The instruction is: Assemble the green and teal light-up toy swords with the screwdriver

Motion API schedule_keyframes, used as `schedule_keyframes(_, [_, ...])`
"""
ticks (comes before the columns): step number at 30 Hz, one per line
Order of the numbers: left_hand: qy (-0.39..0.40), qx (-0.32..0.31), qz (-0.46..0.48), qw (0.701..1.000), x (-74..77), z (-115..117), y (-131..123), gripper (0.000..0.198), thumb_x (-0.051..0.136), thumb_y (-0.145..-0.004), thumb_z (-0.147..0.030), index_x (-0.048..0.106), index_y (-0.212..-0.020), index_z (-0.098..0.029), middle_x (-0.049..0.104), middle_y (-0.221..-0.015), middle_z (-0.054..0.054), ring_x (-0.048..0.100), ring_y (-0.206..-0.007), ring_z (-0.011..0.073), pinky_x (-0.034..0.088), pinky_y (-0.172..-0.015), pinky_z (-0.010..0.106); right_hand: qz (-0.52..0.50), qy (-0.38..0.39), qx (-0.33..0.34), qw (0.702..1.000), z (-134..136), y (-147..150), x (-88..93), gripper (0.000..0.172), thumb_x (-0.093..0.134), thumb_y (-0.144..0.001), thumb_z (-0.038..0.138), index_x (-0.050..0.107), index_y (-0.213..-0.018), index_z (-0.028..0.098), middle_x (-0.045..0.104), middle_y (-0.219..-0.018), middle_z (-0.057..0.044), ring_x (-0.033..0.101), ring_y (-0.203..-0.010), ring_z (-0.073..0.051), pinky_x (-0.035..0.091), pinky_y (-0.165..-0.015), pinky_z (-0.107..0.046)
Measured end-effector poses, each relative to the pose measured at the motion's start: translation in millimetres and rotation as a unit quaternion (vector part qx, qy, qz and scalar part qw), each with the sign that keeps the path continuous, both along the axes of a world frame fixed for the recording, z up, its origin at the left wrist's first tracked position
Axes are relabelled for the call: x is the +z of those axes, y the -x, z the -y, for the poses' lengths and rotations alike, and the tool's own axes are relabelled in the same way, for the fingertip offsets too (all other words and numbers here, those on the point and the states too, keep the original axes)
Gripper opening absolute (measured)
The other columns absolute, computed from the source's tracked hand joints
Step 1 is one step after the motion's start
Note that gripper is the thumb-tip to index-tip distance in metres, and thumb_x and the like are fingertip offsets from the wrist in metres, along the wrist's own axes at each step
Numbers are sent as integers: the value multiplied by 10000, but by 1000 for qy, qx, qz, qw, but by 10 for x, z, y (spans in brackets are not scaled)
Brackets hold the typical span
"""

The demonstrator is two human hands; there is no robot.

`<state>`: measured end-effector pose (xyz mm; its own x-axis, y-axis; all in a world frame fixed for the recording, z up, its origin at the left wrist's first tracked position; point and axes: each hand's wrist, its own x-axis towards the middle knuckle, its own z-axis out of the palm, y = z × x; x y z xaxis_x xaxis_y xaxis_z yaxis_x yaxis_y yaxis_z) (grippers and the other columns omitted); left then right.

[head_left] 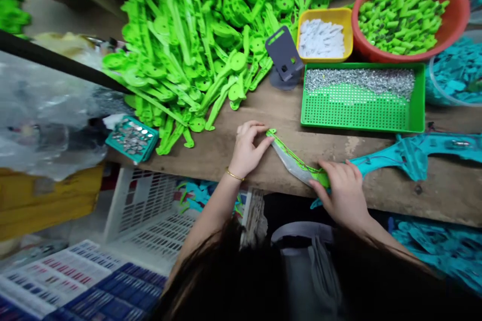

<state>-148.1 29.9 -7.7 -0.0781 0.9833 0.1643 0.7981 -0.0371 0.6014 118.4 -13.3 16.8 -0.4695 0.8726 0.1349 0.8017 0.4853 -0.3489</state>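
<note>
A curved plastic piece [295, 164], bright green along one edge and translucent along the other, lies slantwise between my hands near the table's front edge. Thin dark wire appears to run along its green side. My left hand [249, 148] pinches the upper left tip between thumb and fingers. At the lower right end, my right hand [341, 188] grips the green part, its thumb below and fingers above. A long turquoise plastic part [408, 155] lies on the table, partly hidden behind my right hand.
Green plastic parts [196, 50] are heaped at the back left. A green perforated tray [361, 123] holds small metal pieces. Behind it stand a yellow tray [326, 60] and a red bowl [461, 7]. A grey phone-like stand [283, 54] and a teal basket [148, 149] are nearby.
</note>
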Motion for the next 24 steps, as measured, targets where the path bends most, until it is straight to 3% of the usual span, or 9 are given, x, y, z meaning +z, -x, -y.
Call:
schedule_keyframes(4, [-77,124,-43,988,32,-194,224,152,575,-882,-292,584,-1003,-200,610,-1081,76,561,-1082,221,452,-970,390,-12,-13,24,1000,11,-102,-25,396,477,-942,420,523,-1197,120,669,-1035,-112,581,-974,-245,332,-1029,-443])
schedule_keyframes(6, [-83,166,-87,979,43,-357,316,267,653,-824,-283,570,-1058,-186,594,-1122,106,541,-1114,255,428,-1007,421,-17,-12,31,999,27,-143,-26,419,465,-945,438,514,-1208,116,665,-1042,-120,586,-980,-249,340,-1026,-449])
schedule_keyframes(10, [-55,157,-124,978,103,-675,390,665,793,-698,-411,504,-1227,-129,539,-1254,187,474,-1221,333,349,-1087,463,-37,-2,23,999,70,-205,6,461,456,-939,479,493,-1239,130,651,-1092,-131,578,-1030,-263,367,-1009,-453])
schedule_keyframes(13, [-47,140,-119,982,180,-798,365,764,747,-702,-564,476,-1267,-126,533,-1267,194,467,-1233,337,338,-1095,459,-62,-1,8,998,88,-255,42,427,461,-941,461,492,-1244,162,645,-1109,-124,579,-1050,-259,369,-1012,-456])
schedule_keyframes(18, [-20,139,-142,980,243,-878,239,707,702,-750,-564,501,-1260,-117,539,-1273,185,477,-1221,336,367,-1071,449,-92,-14,-10,996,80,-321,71,353,480,-941,426,520,-1195,184,654,-1092,-113,596,-1042,-246,350,-1029,-464])
schedule_keyframes(21, [26,173,-156,972,222,-941,224,587,748,-743,-391,542,-1211,-102,558,-1243,197,499,-1207,360,390,-1044,468,-102,-22,-7,995,65,-339,79,343,485,-941,417,525,-1193,187,659,-1086,-107,599,-1044,-239,341,-1037,-461])
schedule_keyframes(24, [39,182,-125,974,199,-978,322,343,619,-820,-215,584,-1148,-122,630,-1150,166,584,-1123,317,439,-993,443,-102,-20,-10,995,52,-357,82,326,488,-941,413,530,-1182,198,663,-1080,-94,601,-1047,-233,326,-1049,-461])
